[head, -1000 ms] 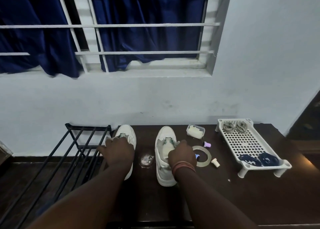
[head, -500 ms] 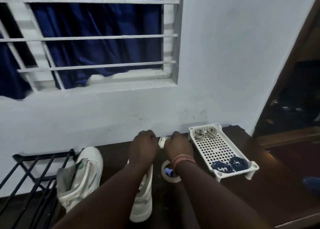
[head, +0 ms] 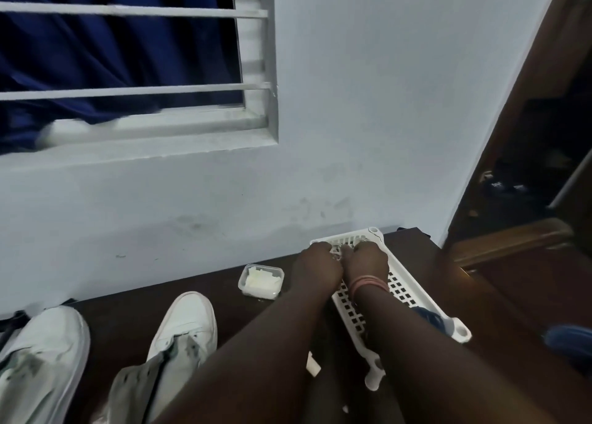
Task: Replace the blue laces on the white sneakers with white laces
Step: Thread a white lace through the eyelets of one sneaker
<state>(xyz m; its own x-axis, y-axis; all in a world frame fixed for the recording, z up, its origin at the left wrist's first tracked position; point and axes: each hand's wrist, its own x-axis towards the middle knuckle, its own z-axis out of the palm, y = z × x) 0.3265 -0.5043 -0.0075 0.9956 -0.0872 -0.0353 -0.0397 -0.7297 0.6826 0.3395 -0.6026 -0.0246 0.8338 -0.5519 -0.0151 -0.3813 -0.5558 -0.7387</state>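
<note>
- Left hand (head: 315, 265): knuckles up, fingers curled down at the far end of the white perforated plastic tray (head: 400, 290). The fingertips are folded under the hand; whether they grip anything cannot be told.
- Right hand (head: 368, 260): placed just beside the left, almost touching it, fingers likewise curled under. A pink banded bracelet (head: 368, 284) circles the wrist. Grip state cannot be told.
- Pale coiled laces (head: 339, 251): a small greyish-white bundle shows in the gap between the two hands, lying at the tray's far end. It is partly hidden and blurred; contact with either hand cannot be confirmed.
- Tray: rectangular, rigid moulded plastic, floor pierced by a grid of square holes, raised rim, round sockets at the corners, short legs. It stands on the dark brown polished wooden table (head: 448, 279), close to the wall.
- Dark blue laces (head: 431, 318): a rounded dark mass at the tray's near end, mostly covered by the right forearm.
- Right-hand white low-top sneaker (head: 182, 324): smooth leather-like upper, rounded toe toward the wall, tongue area open with no lace threaded, grey soiling near the eyelets.
- Left-hand white sneaker (head: 41, 356): same make, at the frame's left edge, well apart from the tray.
- Small clear plastic box (head: 261, 280): rounded-corner rectangle holding pale contents, standing between the sneakers and the tray.
</note>
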